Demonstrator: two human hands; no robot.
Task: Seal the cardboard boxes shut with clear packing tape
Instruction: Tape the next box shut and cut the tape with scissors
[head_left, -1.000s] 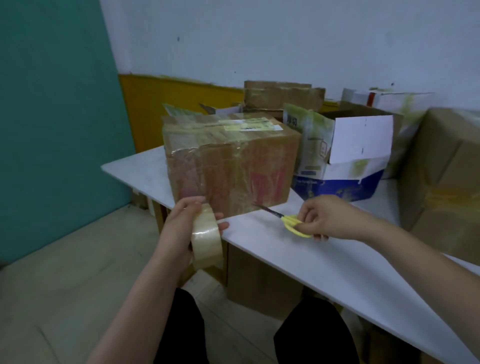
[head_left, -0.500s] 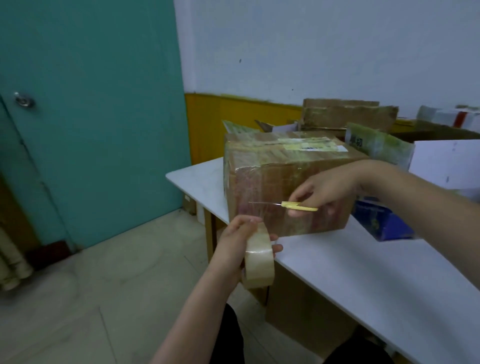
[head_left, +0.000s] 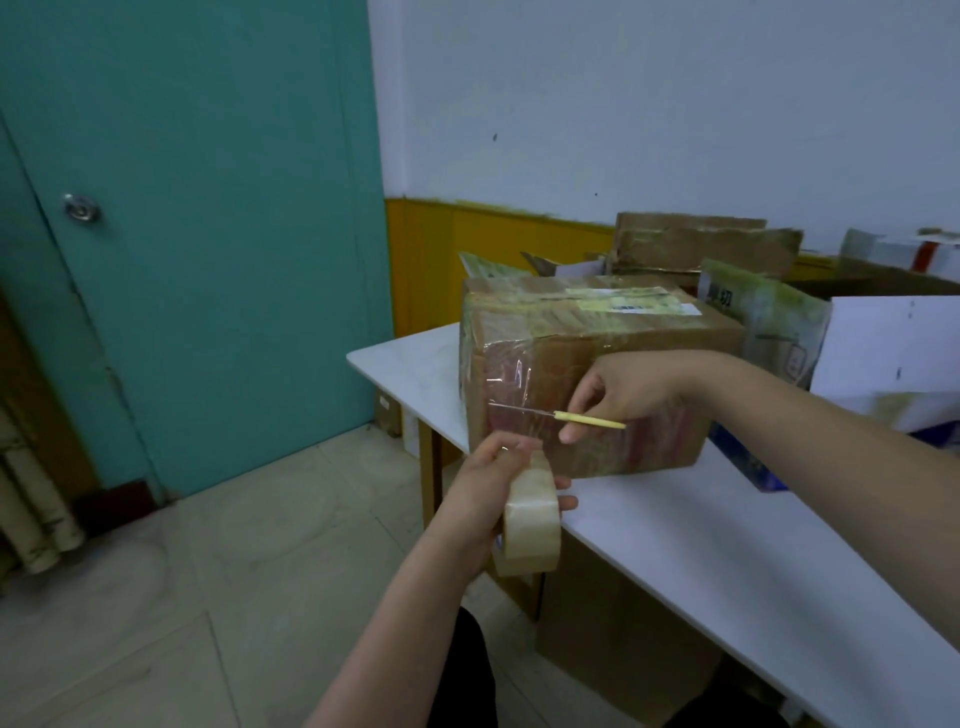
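Taped cardboard box (head_left: 587, 374) shut; open boxes (head_left: 878, 332) behind, contents hidden.

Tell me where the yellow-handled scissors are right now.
Head view, centre: the right hand holds the scissors against the cardboard box front, just above the tape roll.

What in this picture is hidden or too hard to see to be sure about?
Head view only:
- Label on the cardboard box: print too small and blurred.
- Scissors: handles covered by the right hand.
- Tape roll: its loose end is clear and not traceable; the left hand hides its far side.
- Boxes at right: cut off by the frame edge.
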